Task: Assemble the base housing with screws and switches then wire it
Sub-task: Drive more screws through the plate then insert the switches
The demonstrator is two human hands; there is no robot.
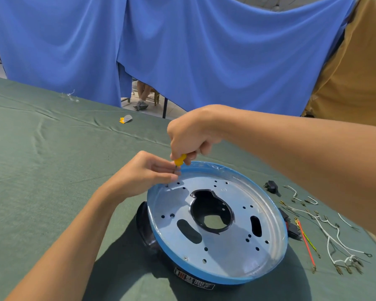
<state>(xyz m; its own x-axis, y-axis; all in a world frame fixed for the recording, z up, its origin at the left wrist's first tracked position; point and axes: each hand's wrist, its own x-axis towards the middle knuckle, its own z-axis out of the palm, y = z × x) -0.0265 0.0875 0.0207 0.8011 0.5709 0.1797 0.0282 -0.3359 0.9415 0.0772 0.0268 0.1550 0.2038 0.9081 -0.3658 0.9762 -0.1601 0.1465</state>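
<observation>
Your right hand (189, 135) is curled round the top of one yellow-handled screwdriver (180, 160), held nearly upright over the far left edge of the base housing (226, 257). Your left hand (148, 172) comes in from the left, and its fingertips pinch the metal shaft just below the handle. I cannot tell whether a screw sits under the tip, because your fingers hide it. Both hands meet above the far rim of the housing, where a small group of holes lies in the plate.

There is one housing. It is a round black body with a blue rim and a silver plate facing up, and it lies on the desk (41, 170) just in front of you, below and to the right of your hands. Its plate has one large central opening, two long slots and many small holes.

To the right of the housing, under your right forearm, loose wires lie on the desk. There is one red wire (306, 244), one yellow-green wire (310, 243) beside it, and a tangle of white wires (334, 233) too knotted to count. One small black part (271, 186) lies near the far right rim. More black pieces sit against the right edge of the housing, partly hidden.

One yellow and white scrap (125, 119) lies well apart on the far side of the desk.
</observation>
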